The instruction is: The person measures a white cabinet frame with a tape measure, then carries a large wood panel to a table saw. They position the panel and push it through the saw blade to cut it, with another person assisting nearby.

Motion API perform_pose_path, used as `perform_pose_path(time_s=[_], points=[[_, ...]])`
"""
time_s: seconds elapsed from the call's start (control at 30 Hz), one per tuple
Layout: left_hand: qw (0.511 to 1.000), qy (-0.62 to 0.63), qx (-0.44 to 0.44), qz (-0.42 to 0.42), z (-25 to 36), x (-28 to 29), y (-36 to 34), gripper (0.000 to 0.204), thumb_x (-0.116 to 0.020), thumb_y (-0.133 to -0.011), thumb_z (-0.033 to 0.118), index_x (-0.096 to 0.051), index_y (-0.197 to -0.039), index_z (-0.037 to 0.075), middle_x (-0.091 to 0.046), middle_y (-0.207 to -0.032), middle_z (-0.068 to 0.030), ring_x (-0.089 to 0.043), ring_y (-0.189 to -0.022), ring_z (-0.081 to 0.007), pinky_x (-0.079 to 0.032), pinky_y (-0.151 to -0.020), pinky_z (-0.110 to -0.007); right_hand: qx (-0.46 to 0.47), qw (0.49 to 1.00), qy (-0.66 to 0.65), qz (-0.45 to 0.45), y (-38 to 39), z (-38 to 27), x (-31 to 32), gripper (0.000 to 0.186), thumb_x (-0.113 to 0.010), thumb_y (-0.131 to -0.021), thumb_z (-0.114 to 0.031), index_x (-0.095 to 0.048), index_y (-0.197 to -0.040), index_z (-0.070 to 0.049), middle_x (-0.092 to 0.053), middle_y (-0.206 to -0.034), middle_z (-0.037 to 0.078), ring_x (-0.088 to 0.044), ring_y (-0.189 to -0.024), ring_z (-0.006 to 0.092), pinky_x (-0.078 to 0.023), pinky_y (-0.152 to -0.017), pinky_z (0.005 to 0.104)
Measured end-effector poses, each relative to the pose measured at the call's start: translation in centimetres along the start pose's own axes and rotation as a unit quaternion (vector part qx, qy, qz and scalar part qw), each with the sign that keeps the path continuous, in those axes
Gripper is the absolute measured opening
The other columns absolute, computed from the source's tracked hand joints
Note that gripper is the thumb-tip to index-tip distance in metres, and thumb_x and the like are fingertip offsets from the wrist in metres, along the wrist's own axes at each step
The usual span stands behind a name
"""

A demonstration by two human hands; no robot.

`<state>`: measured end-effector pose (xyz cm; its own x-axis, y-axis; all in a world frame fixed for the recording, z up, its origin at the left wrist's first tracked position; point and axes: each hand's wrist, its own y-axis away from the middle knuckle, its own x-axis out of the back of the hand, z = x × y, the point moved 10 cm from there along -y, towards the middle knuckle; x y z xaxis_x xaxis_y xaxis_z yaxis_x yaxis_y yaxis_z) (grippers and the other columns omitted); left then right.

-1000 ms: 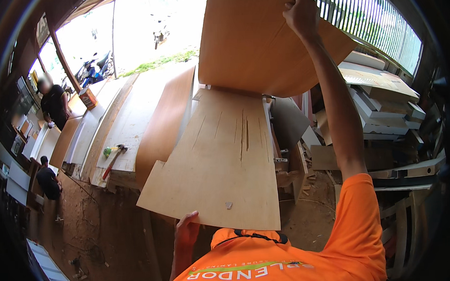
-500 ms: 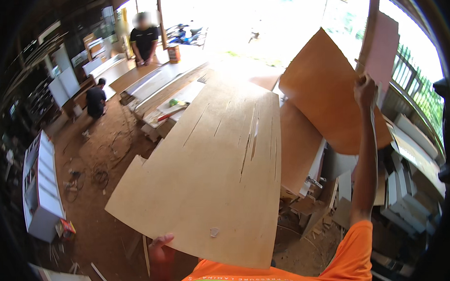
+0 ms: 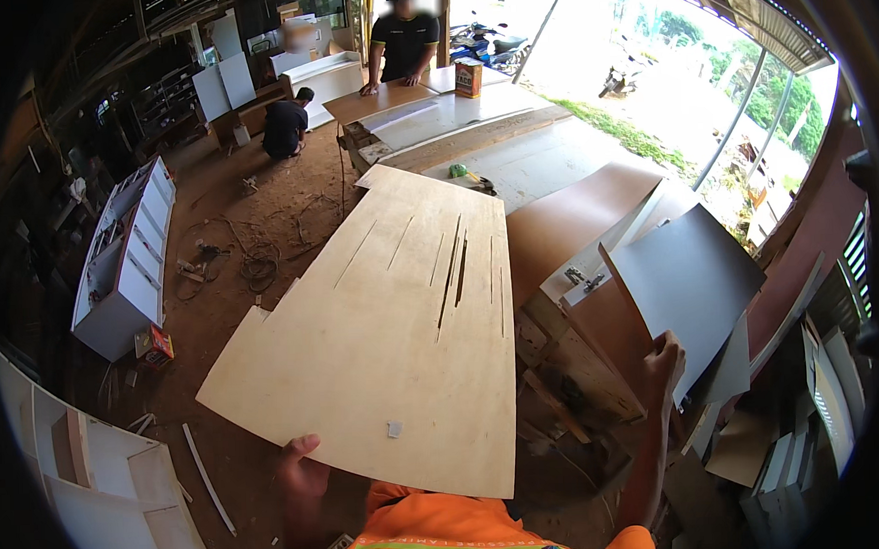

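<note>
My left hand (image 3: 302,466) grips the near left edge of a large pale plywood sheet (image 3: 374,345), which has notched edges, several long slits and a small grey patch. On the right, my right hand (image 3: 663,364) is closed on the left edge of a board (image 3: 697,290) with a dark grey upper face. A brown board (image 3: 593,221) lies just beyond it, with metal hinge fittings (image 3: 583,279) on a pale board (image 3: 570,265) below. A hammer and a green object (image 3: 458,171) are on the bench behind the plywood, partly hidden.
Two co-workers, one standing (image 3: 403,48) at the bench (image 3: 536,121), one squatting (image 3: 284,125), are at the back. White cabinets (image 3: 120,266) (image 3: 109,499) stand left, among cables (image 3: 260,266) on the dirt floor. Stacked panels (image 3: 785,456) crowd the right; motorbikes (image 3: 490,50) are outside.
My right hand has come down from high up, and the lifted brown board has given way to a lower dark grey face in its grip. The view has swung left.
</note>
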<state>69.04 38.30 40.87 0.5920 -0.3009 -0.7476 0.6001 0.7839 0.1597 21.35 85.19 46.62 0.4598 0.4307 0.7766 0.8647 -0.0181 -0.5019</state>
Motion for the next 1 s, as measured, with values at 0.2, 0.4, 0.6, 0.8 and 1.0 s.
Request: perform_pose_path(time_s=[0.2,0.4,0.6,0.8,1.0], points=[[0.996,0.093,0.002,0.008,4.1,7.6,-7.3,0.057,-0.056,-0.089,0.0,-0.047,-0.145,-0.004,-0.061,-0.135,-0.0181,-0.061,-0.128,-0.0322,-0.057,-0.105,-0.048,-0.023,0.994,0.069,-0.076,4.6,-3.1,-9.1,0.018,-0.067,-0.08,0.003,-0.064,-0.097,0.002,-0.069,-0.099,0.021,-0.067,-0.094,0.043,-0.053,-0.084,0.0507],[0.994,0.105,0.005,-0.011,10.1,15.1,-19.5,0.061,-0.056,-0.088,-0.001,-0.043,-0.147,-0.006,-0.061,-0.137,-0.0199,-0.063,-0.127,-0.0324,-0.056,-0.106,-0.048,-0.123,0.982,0.141,-0.02,8.1,-9.6,-13.5,0.034,-0.073,-0.083,-0.004,-0.062,-0.114,0.001,-0.065,-0.115,0.023,-0.064,-0.11,0.0417,-0.052,-0.092,0.0508],[0.997,-0.056,0.003,0.047,17.8,18.2,-29.6,0.071,-0.063,-0.082,0.008,-0.043,-0.149,-0.004,-0.058,-0.141,-0.0172,-0.059,-0.13,-0.0331,-0.052,-0.108,-0.05,-0.088,0.99,-0.07,-0.084,11.9,-31.4,-21.9,0.042,-0.07,-0.095,-0.019,-0.057,-0.13,0.0,-0.063,-0.124,0.019,-0.063,-0.117,0.033,-0.053,-0.093,0.0472],[0.993,-0.114,0.021,0.034,20.5,16.4,-40.4,0.078,-0.066,-0.078,0.016,-0.042,-0.15,-0.001,-0.057,-0.14,-0.0165,-0.056,-0.132,-0.0348,-0.048,-0.11,-0.051,-0.36,0.331,-0.613,-0.621,25.6,-61.8,-34.8,0.073,-0.045,-0.105,-0.062,-0.054,-0.144,-0.001,-0.067,-0.133,0.014,-0.067,-0.112,0.0254,-0.053,-0.099,0.0437],[0.994,-0.1,0.004,0.042,19.0,18.3,-50.6,0.081,-0.066,-0.076,0.014,-0.04,-0.151,-0.004,-0.054,-0.142,-0.0201,-0.055,-0.132,-0.0376,-0.049,-0.11,-0.053,-0.34,0.573,-0.521,-0.533,19.0,-69.8,-38.7,0.065,-0.089,-0.084,-0.027,-0.058,-0.131,0.004,-0.07,-0.115,0.014,-0.071,-0.099,0.0203,-0.058,-0.089,0.0354]])
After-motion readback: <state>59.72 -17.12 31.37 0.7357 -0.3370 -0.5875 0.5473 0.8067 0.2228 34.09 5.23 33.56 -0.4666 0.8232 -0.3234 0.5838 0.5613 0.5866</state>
